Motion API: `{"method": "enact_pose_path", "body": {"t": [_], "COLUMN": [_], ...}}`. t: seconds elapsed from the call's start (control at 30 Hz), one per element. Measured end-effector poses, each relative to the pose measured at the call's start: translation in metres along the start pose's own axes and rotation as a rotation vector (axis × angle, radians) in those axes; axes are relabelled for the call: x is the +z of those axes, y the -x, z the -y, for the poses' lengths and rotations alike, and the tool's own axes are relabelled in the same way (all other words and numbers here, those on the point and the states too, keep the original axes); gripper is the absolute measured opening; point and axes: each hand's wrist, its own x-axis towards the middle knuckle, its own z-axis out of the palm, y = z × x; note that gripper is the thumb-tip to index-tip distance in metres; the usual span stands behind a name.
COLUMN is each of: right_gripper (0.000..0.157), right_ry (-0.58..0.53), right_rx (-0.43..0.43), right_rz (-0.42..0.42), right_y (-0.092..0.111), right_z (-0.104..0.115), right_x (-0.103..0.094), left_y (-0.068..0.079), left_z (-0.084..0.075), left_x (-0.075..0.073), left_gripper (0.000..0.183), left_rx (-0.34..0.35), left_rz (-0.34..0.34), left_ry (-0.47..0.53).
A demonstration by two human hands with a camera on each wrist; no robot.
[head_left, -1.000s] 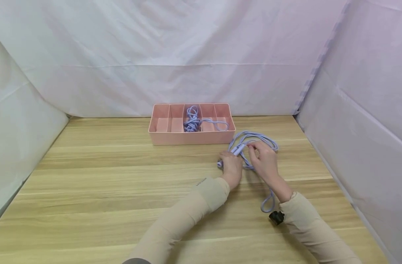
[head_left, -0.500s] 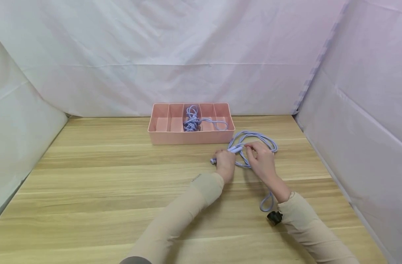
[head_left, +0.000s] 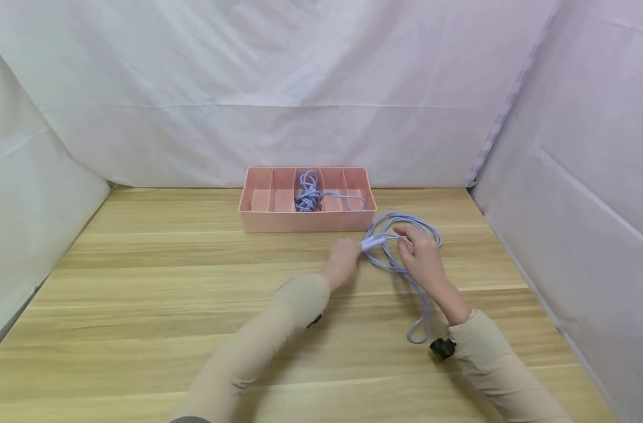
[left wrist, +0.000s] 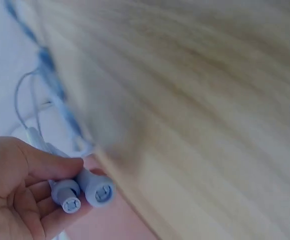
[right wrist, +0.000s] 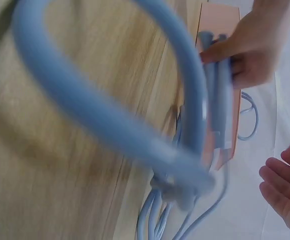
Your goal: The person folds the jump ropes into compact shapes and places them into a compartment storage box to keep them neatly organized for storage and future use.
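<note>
My left hand [head_left: 344, 255] grips the two pale blue handles [head_left: 373, 242] of a jump rope side by side. In the left wrist view, the round end caps of the handles [left wrist: 99, 192] stick out past the thumb. Thin cords run from their other ends. My right hand [head_left: 420, 254] is beside these cords, and in the right wrist view its fingers [right wrist: 280, 180] are loosely bent with nothing between them. The blue rope [head_left: 392, 267] lies looped on the table under and around the right hand, and one loop [right wrist: 110, 130] looms blurred close to the right wrist camera.
A pink divided box [head_left: 307, 222] stands at the back of the wooden table [head_left: 168, 282]. A bundle of blue rope [head_left: 309, 197] fills its middle compartment, and a loop of it trails over the compartments to the right. White cloth walls [head_left: 279, 88] enclose the table.
My left hand has moved left, drawing the handles away from the right hand, so the thin cords show between them. The right hand has stayed nearly in place. The front rope loop has shifted slightly left.
</note>
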Motion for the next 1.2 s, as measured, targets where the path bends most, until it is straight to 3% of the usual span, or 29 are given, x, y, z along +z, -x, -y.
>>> {"method": "enact_pose_path", "body": {"t": [0.07, 0.17, 0.23, 0.33, 0.47, 0.57, 0.73, 0.87, 1.0, 1.2], "right_gripper": [0.026, 0.03, 0.03, 0.031, 0.038, 0.039, 0.033, 0.029, 0.028, 0.022], "right_ry": [0.008, 0.005, -0.002, -0.038, -0.2, -0.42, -0.675, -0.704, -0.713, -0.675], "right_rx": [-0.009, -0.026, -0.032, -0.015, 0.136, 0.313, 0.482, 0.509, 0.491, 0.373], "right_rz": [0.04, 0.109, 0.145, 0.217, 0.351, 0.418, 0.416, 0.385, 0.362, 0.321], "right_y": [-0.001, -0.003, -0.005, -0.008, -0.015, -0.022, -0.034, -0.042, -0.049, -0.056], "right_z": [0.0, 0.001, 0.002, 0.006, 0.015, 0.026, 0.049, 0.069, 0.088, 0.117], "right_x": [0.0, 0.0, 0.001, 0.001, 0.0, -0.001, 0.0, 0.001, 0.001, 0.003], "left_y": [0.01, 0.038, 0.057, 0.077, 0.092, 0.103, 0.116, 0.123, 0.127, 0.133], "left_z": [0.004, 0.0, -0.002, 0.002, 0.014, 0.022, 0.033, 0.038, 0.042, 0.049], "left_x": [-0.025, -0.1, -0.149, -0.18, -0.191, -0.193, -0.191, -0.187, -0.181, -0.179], "left_gripper": [0.005, 0.006, 0.016, 0.027, 0.029, 0.03, 0.027, 0.018, 0.021, 0.028], "left_rx": [0.002, 0.01, -0.002, 0.022, 0.031, 0.041, 0.017, -0.013, -0.041, -0.083], "left_rz": [0.041, 0.106, 0.149, 0.113, 0.043, -0.036, -0.073, -0.076, -0.069, -0.027], "left_ry": [0.08, 0.214, 0.298, 0.361, 0.404, 0.432, 0.486, 0.54, 0.614, 0.757]}}
